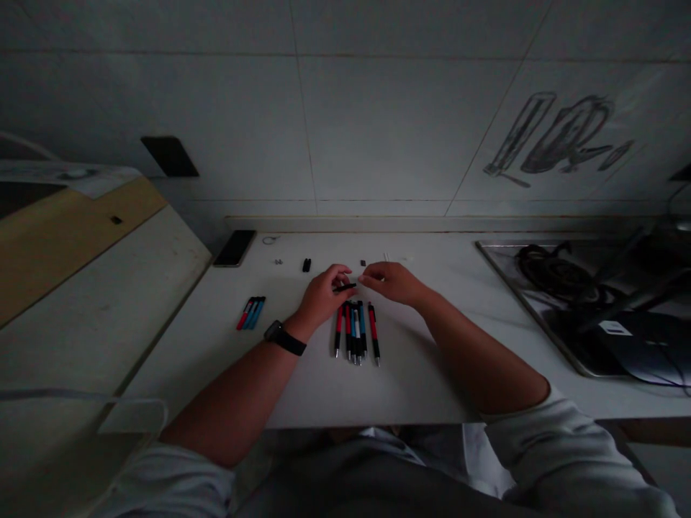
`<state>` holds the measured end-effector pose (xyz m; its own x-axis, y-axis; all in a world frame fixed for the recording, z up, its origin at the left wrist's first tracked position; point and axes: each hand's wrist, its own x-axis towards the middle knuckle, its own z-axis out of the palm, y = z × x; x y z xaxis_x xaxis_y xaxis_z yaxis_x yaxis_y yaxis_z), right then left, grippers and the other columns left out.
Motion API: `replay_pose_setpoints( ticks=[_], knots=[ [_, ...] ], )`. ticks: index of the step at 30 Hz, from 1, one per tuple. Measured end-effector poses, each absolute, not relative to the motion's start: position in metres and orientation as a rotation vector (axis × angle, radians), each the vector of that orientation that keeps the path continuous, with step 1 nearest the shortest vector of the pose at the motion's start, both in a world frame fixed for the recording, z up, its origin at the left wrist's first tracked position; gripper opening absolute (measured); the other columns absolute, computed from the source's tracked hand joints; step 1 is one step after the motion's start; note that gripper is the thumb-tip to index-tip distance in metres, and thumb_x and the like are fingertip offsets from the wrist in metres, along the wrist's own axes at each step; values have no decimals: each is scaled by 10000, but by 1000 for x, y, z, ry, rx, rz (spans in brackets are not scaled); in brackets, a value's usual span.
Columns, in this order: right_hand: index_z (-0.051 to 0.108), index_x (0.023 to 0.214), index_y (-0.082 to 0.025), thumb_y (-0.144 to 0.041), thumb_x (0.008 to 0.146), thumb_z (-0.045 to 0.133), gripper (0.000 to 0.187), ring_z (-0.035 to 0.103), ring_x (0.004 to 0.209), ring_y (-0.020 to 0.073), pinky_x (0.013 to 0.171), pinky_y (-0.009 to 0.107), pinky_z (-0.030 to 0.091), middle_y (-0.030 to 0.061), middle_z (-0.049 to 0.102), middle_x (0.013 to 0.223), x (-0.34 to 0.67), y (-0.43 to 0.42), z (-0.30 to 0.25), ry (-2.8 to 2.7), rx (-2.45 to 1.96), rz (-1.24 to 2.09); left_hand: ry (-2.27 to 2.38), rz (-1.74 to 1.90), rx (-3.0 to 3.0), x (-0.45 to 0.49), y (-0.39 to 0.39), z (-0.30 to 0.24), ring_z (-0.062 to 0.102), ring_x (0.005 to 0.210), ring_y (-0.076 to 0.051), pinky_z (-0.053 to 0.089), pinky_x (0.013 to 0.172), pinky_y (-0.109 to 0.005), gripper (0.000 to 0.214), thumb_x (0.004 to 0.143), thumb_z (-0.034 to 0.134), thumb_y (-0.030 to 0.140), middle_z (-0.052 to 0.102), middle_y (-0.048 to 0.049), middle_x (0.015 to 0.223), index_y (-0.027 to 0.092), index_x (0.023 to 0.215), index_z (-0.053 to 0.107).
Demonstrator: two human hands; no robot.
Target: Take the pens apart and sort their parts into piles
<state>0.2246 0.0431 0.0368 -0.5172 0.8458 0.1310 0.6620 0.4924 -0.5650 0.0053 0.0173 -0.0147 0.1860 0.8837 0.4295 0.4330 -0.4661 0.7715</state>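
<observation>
My left hand [322,293] is closed on a short black pen part [345,287], holding it just above the white counter [302,374]. My right hand [389,280] is next to it with fingertips pinched near the part's right end; what it pinches is too small to make out. Below both hands lies a row of several red, blue and black pens [356,331]. A smaller group of red and blue pens [251,313] lies to the left. A black watch [283,338] is on my left wrist.
A dark phone [234,248] lies at the counter's back left. Small black pieces [306,265] and tiny parts sit near the back edge. A metal sink [588,302] with dark cables and a dark pan is at the right. A wooden board [59,237] lies left.
</observation>
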Motion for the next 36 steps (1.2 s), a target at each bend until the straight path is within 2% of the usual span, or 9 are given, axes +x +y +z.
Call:
replay_pose_setpoints(
  ticks=[5, 10, 14, 16, 19, 22, 36],
  knots=[
    [715, 879, -189, -474, 996, 478, 388, 555, 724, 153, 678, 264, 384, 10, 646, 767, 220, 33, 8, -2274, -1179, 794, 1215, 1146, 2201, 7, 14, -12, 698, 959, -209, 537, 899, -361, 379, 803, 811, 170, 735, -43, 1024, 247, 1142, 661],
    [711, 903, -201, -497, 966, 526, 354, 571, 744, 156, 699, 260, 417, 7, 663, 804, 217, 32, 4, -2190, -1070, 900, 1215, 1131, 2263, 8, 12, -8, 682, 963, -218, 525, 920, -381, 339, 834, 768, 144, 732, -50, 1034, 241, 1144, 671],
    [695, 886, -201, -474, 954, 535, 324, 584, 758, 167, 723, 273, 431, 19, 677, 817, 219, 36, 1, -2076, -1118, 840, 1191, 1221, 2210, 6, 12, -7, 659, 1005, -214, 524, 920, -359, 413, 849, 788, 238, 701, -72, 1112, 227, 1233, 634],
    [683, 888, -203, -478, 957, 526, 324, 593, 773, 175, 735, 281, 441, 23, 677, 816, 223, 39, -2, -2004, -1166, 815, 1213, 1269, 2133, 5, 14, -9, 654, 960, -194, 528, 893, -342, 353, 908, 725, 279, 689, -80, 1144, 220, 1240, 620],
    [672, 899, -208, -495, 970, 510, 337, 620, 801, 184, 757, 289, 464, 29, 691, 834, 227, 44, -5, -1932, -1178, 850, 1262, 1294, 2022, 2, 18, -11, 653, 908, -176, 528, 872, -328, 198, 980, 607, 286, 695, -74, 1097, 211, 1162, 632],
    [670, 899, -209, -500, 975, 508, 341, 639, 818, 183, 777, 292, 479, 30, 706, 855, 227, 45, -7, -1898, -1161, 899, 1261, 1280, 1992, 1, 20, -11, 661, 946, -184, 526, 890, -327, 151, 998, 572, 302, 698, -66, 1063, 209, 1098, 636],
    [656, 781, -199, -513, 1007, 456, 435, 593, 722, 170, 708, 293, 427, 22, 663, 750, 219, 39, -9, -1933, -1114, 881, 1228, 1228, 2158, 0, 22, -14, 584, 882, -186, 468, 818, -330, 224, 1065, 454, 347, 622, -38, 915, 213, 923, 564]
  ],
)
